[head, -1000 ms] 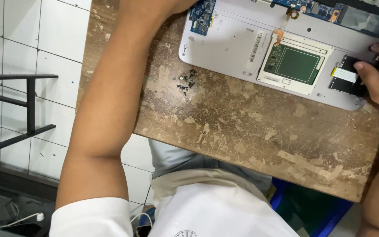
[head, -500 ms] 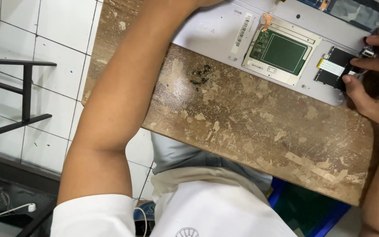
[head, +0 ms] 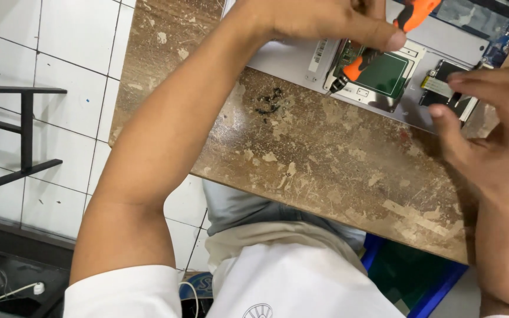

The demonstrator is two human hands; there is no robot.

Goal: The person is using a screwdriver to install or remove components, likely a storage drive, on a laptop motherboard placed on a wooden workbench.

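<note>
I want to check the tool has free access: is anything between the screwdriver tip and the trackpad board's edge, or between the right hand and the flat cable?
Nothing visible blocks either. The left hand holds the orange screwdriver with its tip at the green trackpad board's left edge. The right hand has its fingertips at the flat cable. The loose black screws lie aside on the worn table.

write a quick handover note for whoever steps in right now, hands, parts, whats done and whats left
Left hand: holds an orange screwdriver, tip down at the corner of the green trackpad board.
Right hand: open, fingers at the black part with the flat ribbon cable.
Opened laptop shell lies on the worn wooden table; a few small black screws lie loose beside it.
Done: shell open, some screws out.
Left: trackpad board is in place, cable too.
</note>
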